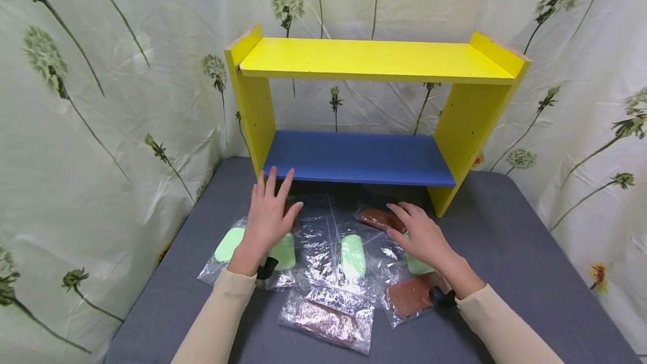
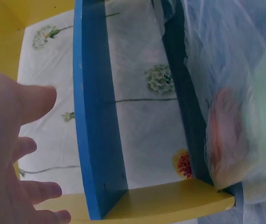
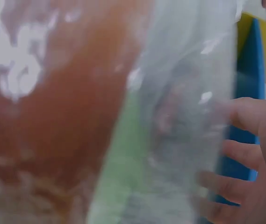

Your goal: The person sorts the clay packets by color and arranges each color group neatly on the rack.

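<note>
On the grey surface, just in front of the shelf, clear bags lie spread out, some overlapping. Over them the left hand and right hand are spread, neither visibly pinching anything; whether the right touches film, I cannot tell. The bags should be light, limp and slippery, so gripping the likely firmer green bars or brown bars through the film, across the sides, seems surest.

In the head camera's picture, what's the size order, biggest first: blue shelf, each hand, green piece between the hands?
Blue shelf
Left hand and right hand: too alike to rank
Green piece
</note>
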Demonstrator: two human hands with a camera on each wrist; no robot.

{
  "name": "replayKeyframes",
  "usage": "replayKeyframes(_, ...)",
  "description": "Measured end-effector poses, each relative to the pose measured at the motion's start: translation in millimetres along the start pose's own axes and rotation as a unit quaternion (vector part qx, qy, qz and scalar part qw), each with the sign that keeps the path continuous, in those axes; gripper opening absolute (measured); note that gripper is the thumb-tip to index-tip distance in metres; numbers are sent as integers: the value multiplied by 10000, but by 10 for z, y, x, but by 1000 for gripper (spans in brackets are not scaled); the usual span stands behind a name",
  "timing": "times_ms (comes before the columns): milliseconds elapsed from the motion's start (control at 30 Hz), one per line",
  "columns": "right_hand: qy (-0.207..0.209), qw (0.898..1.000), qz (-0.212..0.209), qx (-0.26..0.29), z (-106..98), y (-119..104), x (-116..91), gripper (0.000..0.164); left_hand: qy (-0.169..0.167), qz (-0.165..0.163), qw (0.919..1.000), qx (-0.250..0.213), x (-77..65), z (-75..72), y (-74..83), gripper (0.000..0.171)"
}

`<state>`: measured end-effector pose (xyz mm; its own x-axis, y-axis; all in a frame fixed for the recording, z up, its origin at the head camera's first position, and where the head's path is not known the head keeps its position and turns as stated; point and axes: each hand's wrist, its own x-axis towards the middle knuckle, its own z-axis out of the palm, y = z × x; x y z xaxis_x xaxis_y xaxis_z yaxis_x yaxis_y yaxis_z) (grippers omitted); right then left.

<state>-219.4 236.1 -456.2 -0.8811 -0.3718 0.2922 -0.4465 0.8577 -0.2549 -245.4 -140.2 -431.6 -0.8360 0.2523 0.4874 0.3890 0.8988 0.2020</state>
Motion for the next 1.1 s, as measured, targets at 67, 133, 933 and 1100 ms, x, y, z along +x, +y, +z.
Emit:
replayKeyframes(67,-163,9998,49,35,37,19,40,63,21,-34,10000,-72,43,3,-39,79)
replayKeyframes(133,-341,9993,107,52,60,40,86,62,-2,-23,9999,-123,92,17,-73,77)
replayKeyframes(933,-1374,9903,43,210,166,197,326,54,217,113,9992,326,255,77,-232,51)
replayKeyframes(1100,-1467,9881,30,471,141,198,330,49,132,219,9982,542,278,69,-227,52)
